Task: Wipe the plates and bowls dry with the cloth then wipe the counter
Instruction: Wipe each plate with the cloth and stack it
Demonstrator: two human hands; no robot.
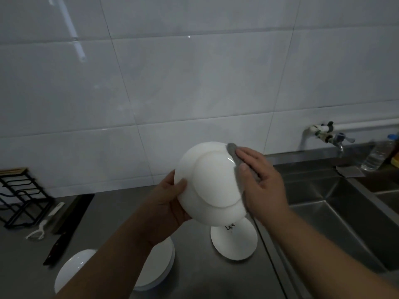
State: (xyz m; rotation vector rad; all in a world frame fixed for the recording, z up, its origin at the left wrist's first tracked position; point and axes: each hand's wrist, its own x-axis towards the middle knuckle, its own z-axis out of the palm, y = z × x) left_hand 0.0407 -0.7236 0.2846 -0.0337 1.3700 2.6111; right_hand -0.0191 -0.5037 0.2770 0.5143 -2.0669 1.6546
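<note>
My left forearm covers much of the stack of plates [164,262] near the front edge of the counter [194,275], and it cuts across the white bowl [71,270] at bottom left, so I see only part of each. The plate I hold hides the top of another plate [234,241] lying upside down on the counter, with dark writing on its base that I cannot read. Most of the grey cloth [235,157] is hidden under my right hand [262,182]; only a strip shows along the plate's edge and past my fingertips.

My left hand [170,201] grips the white plate [210,183] by its left rim, thumb over the underside, holding it up above the counter with the foot ring facing me. It is glossy, plain, with a wide raised ring. My right hand presses the cloth flat against its right rim, fingers fairly straight, thumb on the cloth.

The sink [345,223] lies to the right, with a tap [338,141] above it and a blurred bottle [377,154] beyond. A knife [62,238], a peeler [40,230] and a black rack [21,195] sit at far left in dim light
</note>
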